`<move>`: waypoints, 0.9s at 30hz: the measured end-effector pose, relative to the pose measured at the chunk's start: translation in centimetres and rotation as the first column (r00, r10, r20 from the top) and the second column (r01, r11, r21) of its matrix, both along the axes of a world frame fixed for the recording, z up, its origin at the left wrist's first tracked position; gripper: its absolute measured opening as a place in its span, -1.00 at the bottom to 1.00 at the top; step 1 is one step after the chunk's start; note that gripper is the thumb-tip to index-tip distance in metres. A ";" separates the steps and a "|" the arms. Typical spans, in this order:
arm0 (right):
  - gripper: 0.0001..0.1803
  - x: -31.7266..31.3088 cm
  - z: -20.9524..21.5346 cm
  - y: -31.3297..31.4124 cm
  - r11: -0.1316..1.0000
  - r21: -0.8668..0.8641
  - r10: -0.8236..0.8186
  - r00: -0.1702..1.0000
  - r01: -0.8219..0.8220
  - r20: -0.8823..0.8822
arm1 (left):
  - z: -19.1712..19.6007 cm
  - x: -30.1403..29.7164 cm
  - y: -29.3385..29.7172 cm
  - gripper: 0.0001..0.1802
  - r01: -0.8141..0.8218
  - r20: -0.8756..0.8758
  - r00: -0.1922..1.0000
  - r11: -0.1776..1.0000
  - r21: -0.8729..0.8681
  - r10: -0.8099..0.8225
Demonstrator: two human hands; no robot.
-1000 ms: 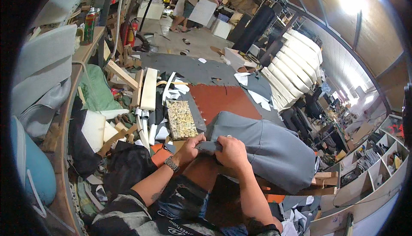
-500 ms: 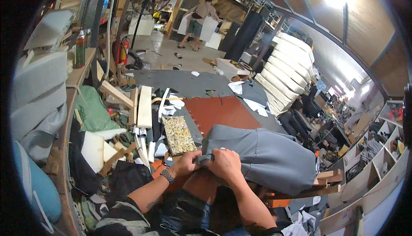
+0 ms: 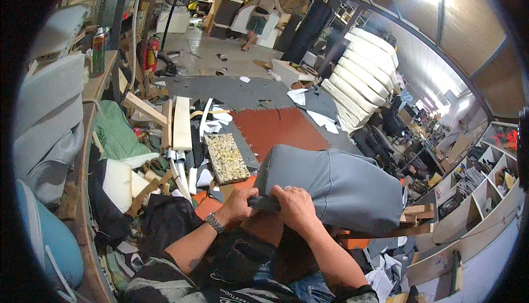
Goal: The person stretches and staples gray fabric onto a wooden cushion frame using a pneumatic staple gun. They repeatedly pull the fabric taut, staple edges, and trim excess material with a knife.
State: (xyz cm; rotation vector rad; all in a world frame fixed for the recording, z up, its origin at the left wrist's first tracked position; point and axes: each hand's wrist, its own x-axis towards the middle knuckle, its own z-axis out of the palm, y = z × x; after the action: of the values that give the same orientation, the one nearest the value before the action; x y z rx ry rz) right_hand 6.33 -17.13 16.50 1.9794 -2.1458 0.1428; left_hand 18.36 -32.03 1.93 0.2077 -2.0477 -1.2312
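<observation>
A grey padded cushion-like piece [image 3: 352, 192], covered in smooth fabric with a seam running across it, lies in front of me on wooden supports. My left hand [image 3: 238, 205], with a watch on its wrist, is closed on the cover's near left edge. Close beside it, my right hand [image 3: 297, 206] grips the same grey fabric. Between my fists runs a short, bunched dark grey strip of cover [image 3: 264, 203]. Whatever lies under that edge is hidden by my fingers.
A speckled foam block [image 3: 227, 158] lies beyond my left hand, near a reddish-brown sheet [image 3: 275, 133]. Foam and fabric scraps pile up at left beside a wooden bench [image 3: 82, 192]. White cushions [image 3: 363, 79] are stacked far right. Another person [image 3: 263, 13] handles a white panel at the back.
Both hands keep their hold, and the strip of fabric between them is now drawn longer and more level. The view has shifted slightly. The far person has turned toward the panels.
</observation>
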 end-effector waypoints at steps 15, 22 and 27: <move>-0.68 -0.7 -1.5 -2.8 0.930 -0.292 0.173 0.966 -0.224 -0.193 | -0.5 -1.6 1.2 -0.49 -0.360 -0.324 0.889 0.931 -0.059 0.324; -0.71 -0.3 -1.9 -3.9 0.987 -0.163 0.003 0.999 -0.009 -0.039 | 1.5 -1.9 1.2 -0.69 -0.381 -0.353 0.859 0.924 0.041 0.370; -0.70 0.1 -1.7 -3.3 0.993 -0.114 -0.012 0.999 0.018 0.051 | 1.9 -0.3 0.4 -0.78 -0.044 -0.182 0.979 0.967 0.250 0.091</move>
State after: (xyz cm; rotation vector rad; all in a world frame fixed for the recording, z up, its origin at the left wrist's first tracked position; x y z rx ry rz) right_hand 6.46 -20.46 14.79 1.9148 -2.1313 0.3082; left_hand 18.08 -31.63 3.81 0.2619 -1.7090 -1.4033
